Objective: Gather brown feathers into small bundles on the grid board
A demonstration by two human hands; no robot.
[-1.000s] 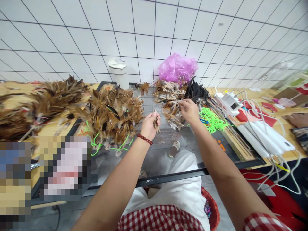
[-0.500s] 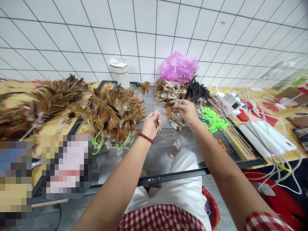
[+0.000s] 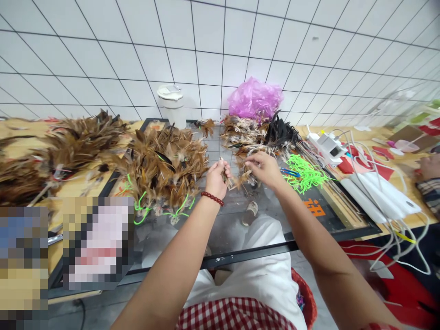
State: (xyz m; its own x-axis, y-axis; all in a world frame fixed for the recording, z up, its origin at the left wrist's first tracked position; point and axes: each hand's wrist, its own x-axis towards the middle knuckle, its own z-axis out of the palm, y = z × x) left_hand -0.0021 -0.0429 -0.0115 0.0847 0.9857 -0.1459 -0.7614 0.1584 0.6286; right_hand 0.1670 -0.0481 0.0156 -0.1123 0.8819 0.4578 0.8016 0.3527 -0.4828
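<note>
My left hand (image 3: 217, 176) is closed around a small bunch of brown feathers (image 3: 227, 181), their pale quill ends poking up past the thumb. To its right, my right hand (image 3: 265, 168) pinches at a brown feather with thumb and forefinger; the fingers partly hide it. Just beyond and under that hand lies a loose pile of mottled feathers (image 3: 240, 133), with black feathers (image 3: 283, 130) at its right. Left of my hands spreads a large heap of brown feather bundles (image 3: 165, 165), some tied with bright green string.
A tangle of green string (image 3: 304, 173) and blue-handled snips (image 3: 289, 172) lie right of my right arm. A white cup (image 3: 173, 107) and a pink plastic bag (image 3: 256, 97) stand by the tiled wall. White power strips with cables (image 3: 381, 197) lie right. Another person's hand (image 3: 430, 167) shows at the far right.
My right hand has come slightly left and toward me, away from the mottled pile and nearer my left hand. My left hand keeps its feathers. The other person's hand has appeared at right.
</note>
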